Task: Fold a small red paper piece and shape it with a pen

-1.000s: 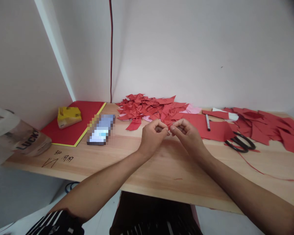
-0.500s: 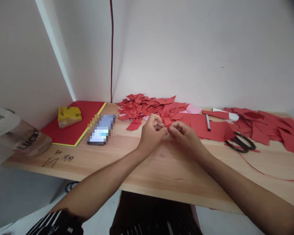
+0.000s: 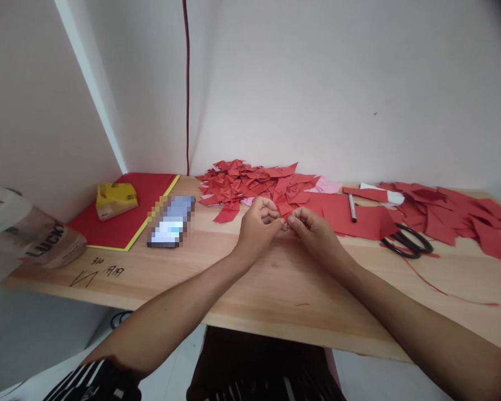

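Paper piece (image 3: 284,212), small and red, held between both hands over the middle of the table (image 3: 250,298), just in front of the heap of folded red paper (image 3: 246,182) at the far edge. At left hand (image 3: 259,223), thumb and forefinger closed together at the tips on the left side of the paper piece, other fingers loosely curled. At right hand (image 3: 313,229), same tight pinch from the opposite side, fingers bent inward. Fingertips of both hands nearly meeting, with much of the paper piece covered; cannot tell the exact fold. Toward the right end, beside the heap: flat red sheets (image 3: 336,217), with a white marker (image 3: 352,209) on top and black scissor handles (image 3: 409,240) near the right side. At the far right corner: pile of cut red pieces (image 3: 446,217). Near the front edge: small red scrap (image 3: 302,304). Toward the left end: phone (image 3: 169,225), screen obscured. At the far left corner: red sheet (image 3: 154,192) with yellow border, bearing a yellow packet (image 3: 117,200).
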A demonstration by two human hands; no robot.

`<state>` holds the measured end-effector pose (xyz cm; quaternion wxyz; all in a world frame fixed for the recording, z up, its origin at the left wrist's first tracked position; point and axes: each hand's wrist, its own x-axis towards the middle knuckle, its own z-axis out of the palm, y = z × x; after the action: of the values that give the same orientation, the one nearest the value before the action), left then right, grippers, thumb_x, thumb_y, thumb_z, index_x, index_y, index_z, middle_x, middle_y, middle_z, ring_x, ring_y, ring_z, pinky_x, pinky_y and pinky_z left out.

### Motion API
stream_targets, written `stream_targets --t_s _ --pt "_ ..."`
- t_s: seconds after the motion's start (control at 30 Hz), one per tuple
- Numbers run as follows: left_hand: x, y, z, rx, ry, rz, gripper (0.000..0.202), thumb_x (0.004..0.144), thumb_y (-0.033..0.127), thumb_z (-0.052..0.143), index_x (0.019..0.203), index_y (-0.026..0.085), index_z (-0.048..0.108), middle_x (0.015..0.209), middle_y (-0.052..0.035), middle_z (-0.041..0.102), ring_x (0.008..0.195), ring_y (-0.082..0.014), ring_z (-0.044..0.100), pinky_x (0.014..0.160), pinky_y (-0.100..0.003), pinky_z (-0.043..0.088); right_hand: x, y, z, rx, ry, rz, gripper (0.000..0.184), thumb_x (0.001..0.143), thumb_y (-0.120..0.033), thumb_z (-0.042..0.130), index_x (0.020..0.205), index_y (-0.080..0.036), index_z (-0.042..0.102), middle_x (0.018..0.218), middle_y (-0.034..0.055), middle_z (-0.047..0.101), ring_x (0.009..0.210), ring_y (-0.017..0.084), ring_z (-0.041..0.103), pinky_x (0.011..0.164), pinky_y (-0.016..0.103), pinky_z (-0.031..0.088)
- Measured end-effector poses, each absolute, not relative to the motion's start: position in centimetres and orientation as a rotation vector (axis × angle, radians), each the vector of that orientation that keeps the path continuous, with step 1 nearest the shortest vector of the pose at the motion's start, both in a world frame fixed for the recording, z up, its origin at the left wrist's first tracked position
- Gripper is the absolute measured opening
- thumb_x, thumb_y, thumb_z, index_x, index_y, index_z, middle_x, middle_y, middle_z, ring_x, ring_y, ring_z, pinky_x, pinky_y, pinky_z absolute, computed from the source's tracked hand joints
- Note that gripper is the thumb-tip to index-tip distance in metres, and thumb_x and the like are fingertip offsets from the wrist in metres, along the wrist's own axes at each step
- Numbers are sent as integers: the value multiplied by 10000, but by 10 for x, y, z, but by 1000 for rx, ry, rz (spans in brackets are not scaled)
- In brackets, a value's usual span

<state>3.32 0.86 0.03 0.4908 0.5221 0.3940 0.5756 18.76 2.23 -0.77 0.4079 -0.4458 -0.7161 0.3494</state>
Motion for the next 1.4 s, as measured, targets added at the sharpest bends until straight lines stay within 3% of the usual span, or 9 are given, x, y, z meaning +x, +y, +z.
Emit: stream_targets --t_s 0.17,0.4,0.9,1.07,1.4 --pt "31 12 -5 1259 969 1331 232 736 140 644 868 176 456 710 37 607 636 -112 665 682 -251 517 189 22 -5 -1102 -1794 923 230 901 -375 522 748 -206 553 681 -11 580 581 125 459 575 271 367" --pt "27 13 -6 1436 1069 1178 227 802 290 622 659 157 505 613 12 610 523 -89 584 547 -210 456 191 26 -4 -1080 -1800 917 222 873 -379 540 739 -203 552 663 -20 546 587 125 457 561 265 360" --pt "28 10 -2 1260 907 1172 169 807 253 604 712 139 524 691 -18 626 541 -82 571 536 -217 415 197 28 -4 -966 -1851 1042 277 902 -442 539 759 -207 515 655 -39 463 581 112 404 557 261 333" --pt "27 12 -5 1339 948 1197 193 804 256 606 673 147 514 612 4 596 517 -79 540 539 -218 416 198 31 -7 -992 -1844 1135 303 929 -476 501 794 -205 513 680 -31 502 577 109 441 560 259 354" --pt "28 8 -2 1471 1048 1127 209 767 190 586 597 152 470 547 31 562 428 -65 526 465 -181 399 195 29 -8 -998 -1890 929 293 898 -433 548 723 -209 476 640 -42 432 573 109 383 544 257 316"
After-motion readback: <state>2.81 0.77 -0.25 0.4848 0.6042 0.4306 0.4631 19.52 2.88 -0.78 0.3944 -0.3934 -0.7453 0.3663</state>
